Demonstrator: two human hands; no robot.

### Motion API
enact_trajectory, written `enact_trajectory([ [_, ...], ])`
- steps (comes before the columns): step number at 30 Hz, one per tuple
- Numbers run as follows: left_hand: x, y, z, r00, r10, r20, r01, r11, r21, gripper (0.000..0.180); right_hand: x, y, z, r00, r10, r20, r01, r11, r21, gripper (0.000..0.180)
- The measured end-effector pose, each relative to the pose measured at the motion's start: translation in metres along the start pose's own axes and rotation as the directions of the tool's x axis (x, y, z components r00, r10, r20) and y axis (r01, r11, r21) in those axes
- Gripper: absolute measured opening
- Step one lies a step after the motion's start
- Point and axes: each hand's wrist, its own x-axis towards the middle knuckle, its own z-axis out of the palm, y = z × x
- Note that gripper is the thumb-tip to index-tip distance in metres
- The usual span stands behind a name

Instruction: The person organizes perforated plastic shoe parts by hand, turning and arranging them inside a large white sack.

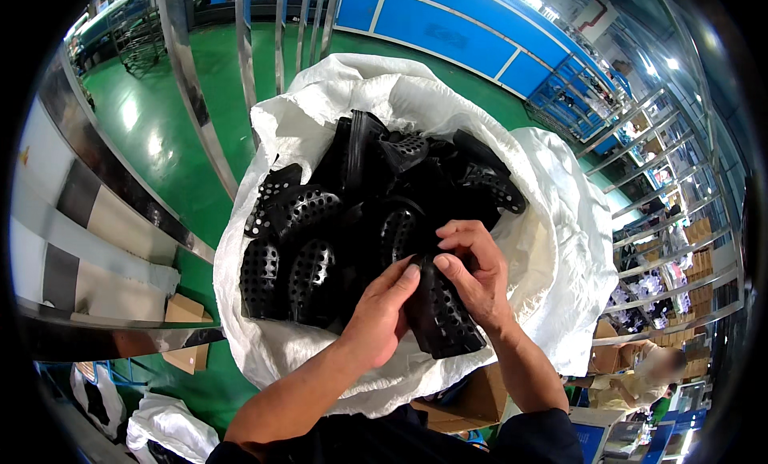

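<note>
Over an open white woven sack (276, 124), both my hands hold one black, glossy plastic piece with rows of round holes (442, 316). It is curved, and shaped somewhat like the front of a shoe. My left hand (382, 310) grips its left side, the thumb pressed near its upper end. At its upper right, my right hand (480, 278) has its thumb on the piece and its fingers bent over the top. Several similar perforated black pieces (310, 272) fill the sack, lying at various angles; the darkest ones in the middle are hard to make out.
Metal rails (196, 104) rise at the left, and a barred metal rack (664, 264) stands at the right. Below the sack is a cardboard box (468, 400). Other white sacks (170, 424) sit on the green floor at lower left. Another person (640, 376) is at lower right.
</note>
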Motion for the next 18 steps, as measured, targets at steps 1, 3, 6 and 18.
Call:
enact_trajectory([
  [1, 0.0, 0.003, 0.0, 0.999, -0.027, 0.044, 0.03, 0.998, -0.061, 0.047, -0.003, 0.0, -0.001, 0.999, 0.05, -0.011, -0.051, 0.998, -0.024, 0.02],
  [3, -0.002, -0.001, 0.004, 1.0, 0.004, 0.011, -0.005, 0.999, 0.043, 0.049, -0.006, 0.002, -0.001, 0.987, 0.161, -0.022, -0.161, 0.987, -0.022, 0.02],
  [6, -0.001, -0.003, 0.003, 0.999, 0.043, -0.013, -0.04, 0.99, 0.133, 0.05, -0.014, 0.009, -0.019, 0.89, 0.443, 0.108, -0.456, 0.846, 0.276, 0.039],
  [18, -0.002, 0.002, -0.008, 0.977, 0.19, -0.093, -0.182, 0.98, 0.081, 0.041, -0.067, -0.024, 0.012, 0.847, 0.496, 0.191, -0.52, 0.695, 0.497, 0.07],
])
